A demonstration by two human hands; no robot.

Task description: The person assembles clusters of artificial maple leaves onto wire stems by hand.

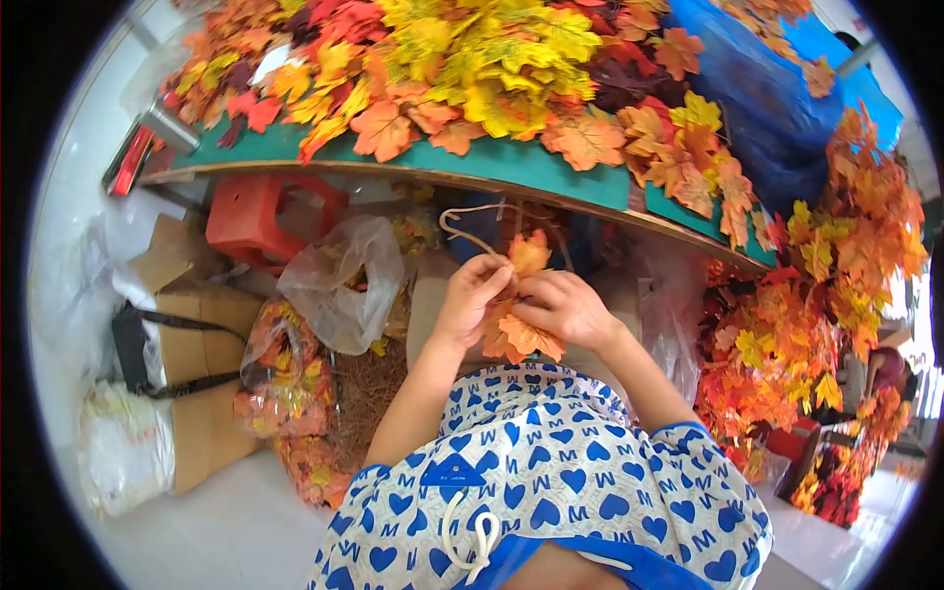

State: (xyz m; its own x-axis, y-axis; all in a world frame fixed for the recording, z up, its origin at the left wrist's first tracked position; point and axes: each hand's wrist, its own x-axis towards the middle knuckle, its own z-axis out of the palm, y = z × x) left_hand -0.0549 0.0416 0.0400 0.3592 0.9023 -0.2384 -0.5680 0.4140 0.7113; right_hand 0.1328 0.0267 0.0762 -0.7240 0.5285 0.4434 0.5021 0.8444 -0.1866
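Observation:
In front of my lap, both hands work close together on a tan artificial vine stem (472, 236). My left hand (470, 303) is closed, thumb and forefinger pinching the stem, whose free end curls up and away from me. Beside it, my right hand (570, 311) has bent fingers closed around an orange artificial maple leaf (526, 336) that hangs below the hands. Another orange leaf (529, 253) stands up between the two hands. The fingertips partly cover where leaf and stem meet, so I cannot tell how they join.
Ahead, a green-topped table (393, 165) bears heaped yellow, orange and red leaves (492, 64) and a blue plastic bag (757, 108). Below left are a red stool (261, 221), a clear bag (344, 285) and cardboard boxes (206, 334). Leaf garlands (787, 324) hang at the right.

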